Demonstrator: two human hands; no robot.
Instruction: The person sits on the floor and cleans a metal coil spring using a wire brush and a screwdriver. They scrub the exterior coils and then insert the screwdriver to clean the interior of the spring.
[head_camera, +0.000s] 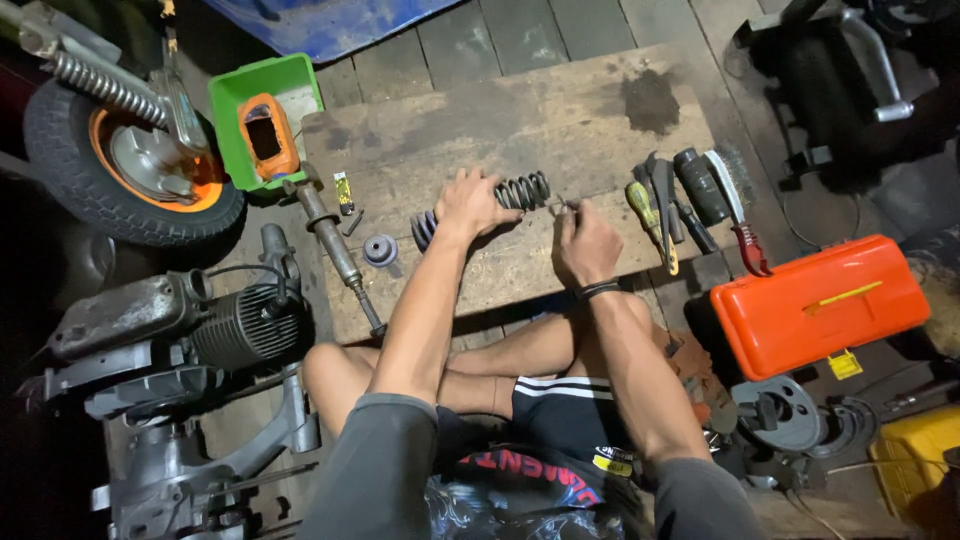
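The left hand (472, 203) is pressing down over the dark coil spring (480, 208) lying across the middle of the wooden board (560, 120), fingers curled closed around its coils, while the right hand (588, 243) is pinching shut on the spring's thin end near centre frame. To handle this well, I judge the left hand should be keeping the spring pinned flat while the right is working the tip with small, steady moves. The spring is looking black, thick-coiled and long, stretching from left of centre toward the screwdrivers (655, 205) at the right.
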